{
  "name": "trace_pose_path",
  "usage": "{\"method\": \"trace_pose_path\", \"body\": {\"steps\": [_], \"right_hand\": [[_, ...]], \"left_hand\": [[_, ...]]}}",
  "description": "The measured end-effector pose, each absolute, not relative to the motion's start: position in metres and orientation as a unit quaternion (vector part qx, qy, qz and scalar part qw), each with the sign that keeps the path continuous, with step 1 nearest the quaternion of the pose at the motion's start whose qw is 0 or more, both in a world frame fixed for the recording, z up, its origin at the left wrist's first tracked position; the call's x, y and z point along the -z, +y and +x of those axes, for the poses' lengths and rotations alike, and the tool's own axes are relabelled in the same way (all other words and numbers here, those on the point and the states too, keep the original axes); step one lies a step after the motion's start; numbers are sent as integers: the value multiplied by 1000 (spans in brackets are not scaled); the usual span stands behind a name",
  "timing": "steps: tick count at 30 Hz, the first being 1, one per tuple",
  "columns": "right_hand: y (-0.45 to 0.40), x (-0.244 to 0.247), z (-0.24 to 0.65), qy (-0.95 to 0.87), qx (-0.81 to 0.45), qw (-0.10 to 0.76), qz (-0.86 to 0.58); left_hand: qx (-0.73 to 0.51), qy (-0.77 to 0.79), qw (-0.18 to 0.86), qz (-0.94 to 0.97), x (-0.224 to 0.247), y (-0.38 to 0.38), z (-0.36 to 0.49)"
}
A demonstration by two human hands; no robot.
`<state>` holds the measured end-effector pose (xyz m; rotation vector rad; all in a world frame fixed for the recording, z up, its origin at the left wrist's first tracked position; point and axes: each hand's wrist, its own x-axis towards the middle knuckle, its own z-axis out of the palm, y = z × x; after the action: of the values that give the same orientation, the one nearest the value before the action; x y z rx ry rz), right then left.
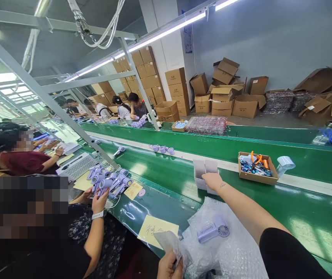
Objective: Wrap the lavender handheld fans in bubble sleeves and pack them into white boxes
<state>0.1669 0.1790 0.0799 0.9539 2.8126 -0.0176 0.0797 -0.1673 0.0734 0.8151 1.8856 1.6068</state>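
At the bottom centre, my left hand (169,267) is closed on the edge of a sheet of bubble wrap (243,248). On that wrap lies a lilac handheld fan (212,229), its round grille towards the right. My right arm stretches forward over the green belt, and my right hand (213,182) grips a small white box (211,167). A second white box (199,173) stands against it on the left. The fingertips of my right hand are partly hidden by its back.
A co-worker (98,209) on the left holds lilac fans beside a pile of fans (116,182). A cardboard tray of tools (257,180) and a clear plastic cup (284,164) sit at right. Yellow paper (151,228) lies near the wrap. Several fans (162,149) rest across the belt.
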Motion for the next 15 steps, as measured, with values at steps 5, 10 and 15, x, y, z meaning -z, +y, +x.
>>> {"method": "trace_pose_path", "body": {"steps": [5, 10, 15], "right_hand": [[157, -97, 170, 977, -2, 58, 208], [125, -98, 160, 997, 7, 43, 68], [110, -83, 153, 998, 18, 60, 10]], "left_hand": [[-543, 718, 259, 351, -22, -183, 111], [-503, 724, 244, 405, -24, -182, 103], [-487, 697, 207, 484, -30, -183, 114]]}}
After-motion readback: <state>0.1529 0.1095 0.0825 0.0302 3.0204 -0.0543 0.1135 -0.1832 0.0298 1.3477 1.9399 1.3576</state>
